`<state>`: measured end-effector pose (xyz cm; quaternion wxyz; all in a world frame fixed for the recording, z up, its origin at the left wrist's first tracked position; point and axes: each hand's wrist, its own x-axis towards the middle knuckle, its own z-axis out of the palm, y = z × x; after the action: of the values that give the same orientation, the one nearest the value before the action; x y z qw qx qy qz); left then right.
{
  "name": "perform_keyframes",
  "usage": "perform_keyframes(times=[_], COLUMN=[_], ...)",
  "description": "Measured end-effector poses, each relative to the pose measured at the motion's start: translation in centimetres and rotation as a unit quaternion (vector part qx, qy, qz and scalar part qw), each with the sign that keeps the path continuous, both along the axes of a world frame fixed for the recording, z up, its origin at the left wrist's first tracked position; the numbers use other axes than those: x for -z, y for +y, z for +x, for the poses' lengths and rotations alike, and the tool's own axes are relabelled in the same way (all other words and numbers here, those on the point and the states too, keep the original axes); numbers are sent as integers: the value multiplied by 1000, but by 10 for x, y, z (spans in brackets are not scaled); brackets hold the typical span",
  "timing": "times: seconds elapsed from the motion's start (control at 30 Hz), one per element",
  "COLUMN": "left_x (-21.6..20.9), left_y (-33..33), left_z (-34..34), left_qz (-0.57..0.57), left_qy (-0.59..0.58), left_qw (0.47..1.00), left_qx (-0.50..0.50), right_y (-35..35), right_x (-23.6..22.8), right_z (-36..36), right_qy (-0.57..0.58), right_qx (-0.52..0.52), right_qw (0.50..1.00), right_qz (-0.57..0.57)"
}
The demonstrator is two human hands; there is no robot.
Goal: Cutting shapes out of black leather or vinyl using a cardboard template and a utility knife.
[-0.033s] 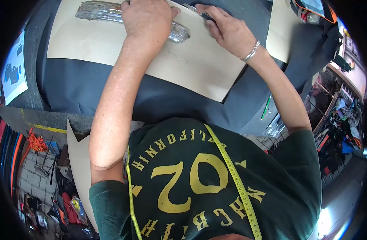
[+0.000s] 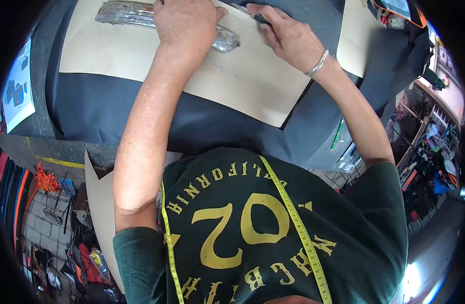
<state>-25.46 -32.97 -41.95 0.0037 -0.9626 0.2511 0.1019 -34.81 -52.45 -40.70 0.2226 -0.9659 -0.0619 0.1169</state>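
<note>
A tan paper pattern sheet [image 2: 253, 96] lies on dark sheet material [image 2: 105, 104] across the table. On the paper rests a long silver bar [image 2: 126, 13], wrapped in clear or shiny tape. My left hand [image 2: 187, 23] grips this bar from above near its middle, thumb stretched out to the right; most of its fingertips are hidden. To the right, my right hand [image 2: 288, 38] is closed around a utility knife [image 2: 260, 19] with a dark handle. Its metal tip points up and left, over the paper's far right edge.
Another tan sheet [image 2: 351, 45] lies at the right. A green pencil [image 2: 337, 135] is near the table's right front. A printed sheet [image 2: 18, 88] sits at far left. Cluttered shelves [image 2: 430, 137] stand at right. A yellow tape measure [image 2: 293, 218] hangs round my neck.
</note>
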Motion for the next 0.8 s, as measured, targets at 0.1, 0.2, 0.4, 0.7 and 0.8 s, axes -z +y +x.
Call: perform_keyframes(times=[0.1, 0.2, 0.4, 0.7, 0.8], left_x=[16, 15, 4, 10, 11], left_y=[21, -4, -18, 14, 12], left_z=[2, -11, -18, -17, -20], left_qz=[-447, -190, -81, -420, -427], left_qy=[135, -56, -19, 170, 201], left_qw=[883, 980, 996, 888, 878], left_qx=[38, 10, 19, 78, 75], right_y=[1, -9, -11, -31, -37], right_x=[-6, -1, 6, -6, -7], right_z=[6, 11, 8, -33, -43], right_qy=[19, 20, -12, 11, 4], right_qx=[-7, -31, -47, -6, -7], right_qw=[1000, 999, 999, 1000, 1000], right_qz=[-20, -13, 1, -9, -2])
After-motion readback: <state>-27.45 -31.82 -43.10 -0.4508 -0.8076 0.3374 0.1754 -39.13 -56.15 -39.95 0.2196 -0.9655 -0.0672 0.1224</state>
